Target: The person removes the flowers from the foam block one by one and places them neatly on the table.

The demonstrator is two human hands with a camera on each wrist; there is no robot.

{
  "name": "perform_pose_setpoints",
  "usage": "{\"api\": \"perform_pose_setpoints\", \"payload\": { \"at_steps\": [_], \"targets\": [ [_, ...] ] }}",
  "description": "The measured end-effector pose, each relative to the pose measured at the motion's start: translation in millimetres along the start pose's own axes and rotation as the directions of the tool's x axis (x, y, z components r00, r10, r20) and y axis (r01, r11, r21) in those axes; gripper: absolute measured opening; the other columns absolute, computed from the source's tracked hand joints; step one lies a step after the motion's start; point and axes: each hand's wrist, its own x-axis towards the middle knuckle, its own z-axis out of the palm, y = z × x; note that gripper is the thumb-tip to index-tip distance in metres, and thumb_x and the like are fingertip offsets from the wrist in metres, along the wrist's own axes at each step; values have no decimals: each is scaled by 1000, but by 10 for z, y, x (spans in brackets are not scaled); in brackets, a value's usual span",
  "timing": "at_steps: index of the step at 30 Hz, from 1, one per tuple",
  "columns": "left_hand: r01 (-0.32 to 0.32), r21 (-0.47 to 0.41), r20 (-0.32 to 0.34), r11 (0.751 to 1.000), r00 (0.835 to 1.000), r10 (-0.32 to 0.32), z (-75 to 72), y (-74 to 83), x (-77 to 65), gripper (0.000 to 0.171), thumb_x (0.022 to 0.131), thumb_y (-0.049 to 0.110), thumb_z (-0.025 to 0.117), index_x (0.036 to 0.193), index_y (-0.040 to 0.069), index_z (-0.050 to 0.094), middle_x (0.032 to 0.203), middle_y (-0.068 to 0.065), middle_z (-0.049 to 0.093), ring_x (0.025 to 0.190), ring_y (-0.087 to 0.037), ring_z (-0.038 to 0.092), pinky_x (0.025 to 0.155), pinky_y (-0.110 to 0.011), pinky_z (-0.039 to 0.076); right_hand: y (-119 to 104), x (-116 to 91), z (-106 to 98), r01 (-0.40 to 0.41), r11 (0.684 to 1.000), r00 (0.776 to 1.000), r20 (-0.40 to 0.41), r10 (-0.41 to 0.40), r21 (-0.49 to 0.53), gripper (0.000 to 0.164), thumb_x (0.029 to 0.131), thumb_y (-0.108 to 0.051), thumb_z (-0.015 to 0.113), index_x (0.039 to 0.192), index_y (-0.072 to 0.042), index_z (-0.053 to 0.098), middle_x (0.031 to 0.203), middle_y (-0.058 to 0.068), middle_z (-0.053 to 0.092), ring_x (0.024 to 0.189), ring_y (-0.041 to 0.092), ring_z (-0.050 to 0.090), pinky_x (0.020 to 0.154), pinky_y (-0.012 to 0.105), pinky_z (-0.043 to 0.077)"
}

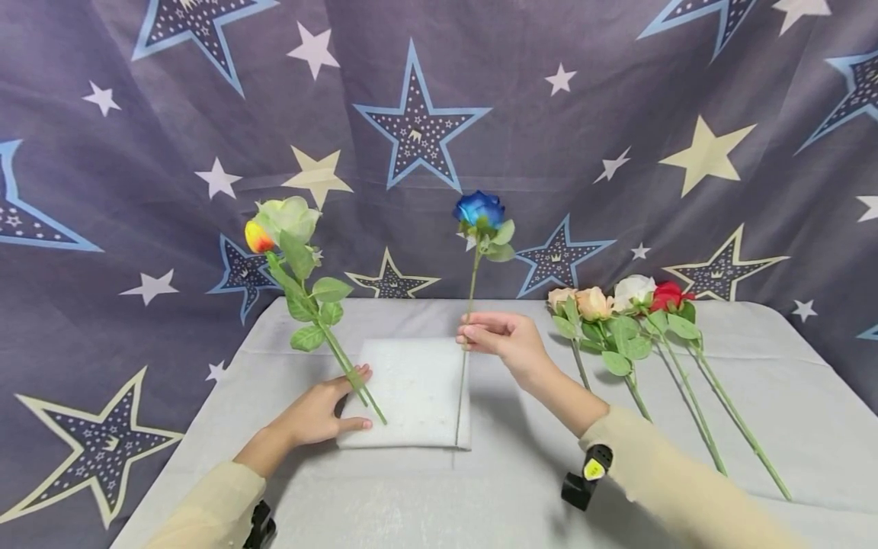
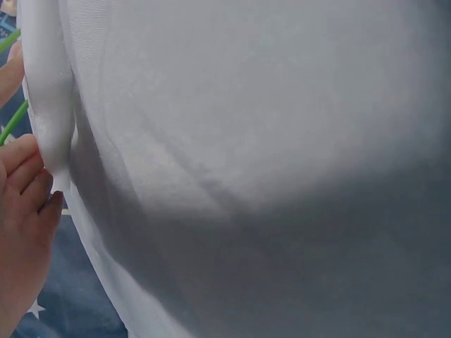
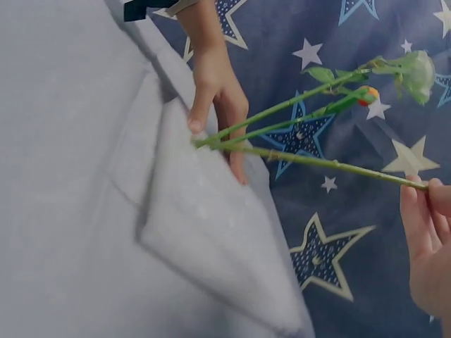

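A white foam pad [image 1: 414, 393] lies on the table. My left hand [image 1: 315, 412] rests on its left side, thumb and fingers spread, with fingertips on the foam. Two flowers, a pale green-white rose [image 1: 291, 217] and a yellow-orange bud [image 1: 258, 237], lean left; their stem ends meet the pad's top and their stems cross in front of the left fingers. My right hand [image 1: 507, 343] pinches the stem of a blue rose [image 1: 480, 210] between thumb and fingers. The bloom stands upright above the hand, the lower stem running down over the pad's right side.
On the right of the table lie several more roses: two peach ones [image 1: 594, 304], a white rose [image 1: 634, 293] and a red rose [image 1: 671, 296], stems toward the front. A star-patterned curtain [image 1: 535, 160] hangs behind the grey-white tablecloth [image 1: 411, 511].
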Motion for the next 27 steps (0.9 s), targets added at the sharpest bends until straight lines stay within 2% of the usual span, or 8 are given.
{"api": "perform_pose_setpoints", "payload": {
  "at_steps": [6,14,18,24,27],
  "targets": [
    [-2,-2,0,1000,1000,2,2,-2,-6,83,76,48,71,139,2,43,143,-16,44,130,-36,44,110,-49,35,100,-138,-312,-95,995,993,-71,94,-4,43,85,5,62,123,20,47,86,2,74,76,11,71,79,31,58],
    [-6,-7,4,1000,1000,6,-1,-3,-4,83,77,49,69,139,1,43,143,-16,44,130,-36,43,110,-49,35,241,-270,-688,-205,976,966,-176,191,-67,45,84,2,64,124,16,49,89,4,74,77,11,71,81,31,58],
    [-6,-13,3,1000,1000,6,4,-2,-20,83,77,50,69,138,1,44,143,-15,44,131,-35,43,110,-48,34,311,-358,-833,-237,965,961,-170,217,-110,45,83,3,65,122,18,49,87,2,74,76,12,71,80,32,58],
    [-11,-7,-6,1000,1000,11,1,-19,-9,83,77,51,69,139,2,43,143,-16,44,131,-35,43,110,-49,34,358,-415,-1035,-230,955,971,-115,211,-186,45,83,2,66,119,22,49,85,6,74,74,14,71,73,27,59],
    [-13,2,-12,1000,1000,13,13,-26,-10,82,77,50,70,138,2,44,142,-16,45,130,-35,45,109,-48,36,374,-432,-1101,-244,942,967,-133,218,-232,44,82,1,67,117,22,50,80,5,74,70,12,71,70,26,59]
  ]
}}
